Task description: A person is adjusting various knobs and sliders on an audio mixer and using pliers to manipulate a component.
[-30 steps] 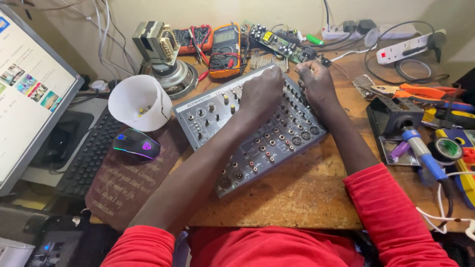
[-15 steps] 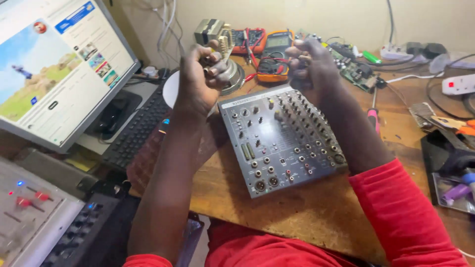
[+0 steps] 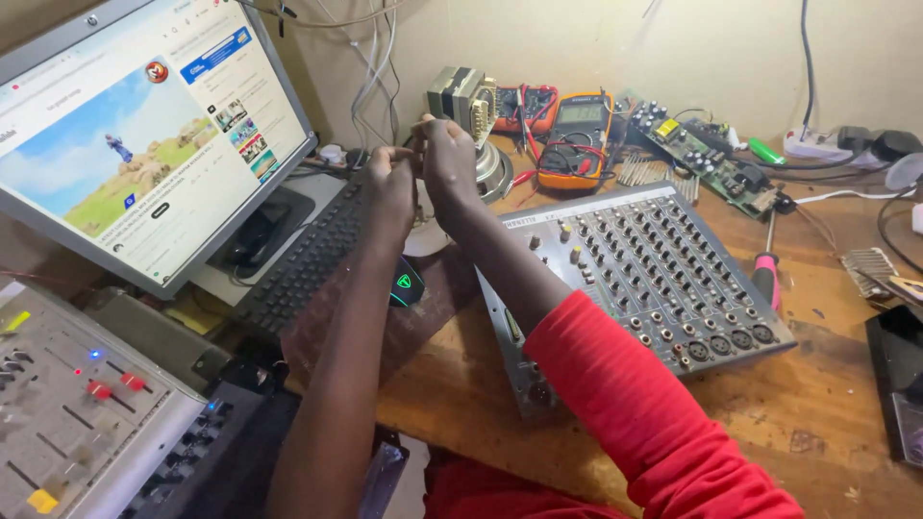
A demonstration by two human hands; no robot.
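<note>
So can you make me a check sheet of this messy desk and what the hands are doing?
Surface: wooden desk, worn and stained.
Job's things: grey audio mixer lies flat, knobs up, untouched by either hand.
Clutter: orange multimeter, green circuit board, metal transformer, red-handled screwdriver, mouse with a green glow, black keyboard.
Grippers: left hand and right hand are raised together above the keyboard and mouse, fingers curled; what their grip holds, if anything, cannot be told.
Cables: several hang down the wall; more lie at the desk's right end.
Surroundings: lit monitor on the left, second mixer with sliders bottom left.
</note>
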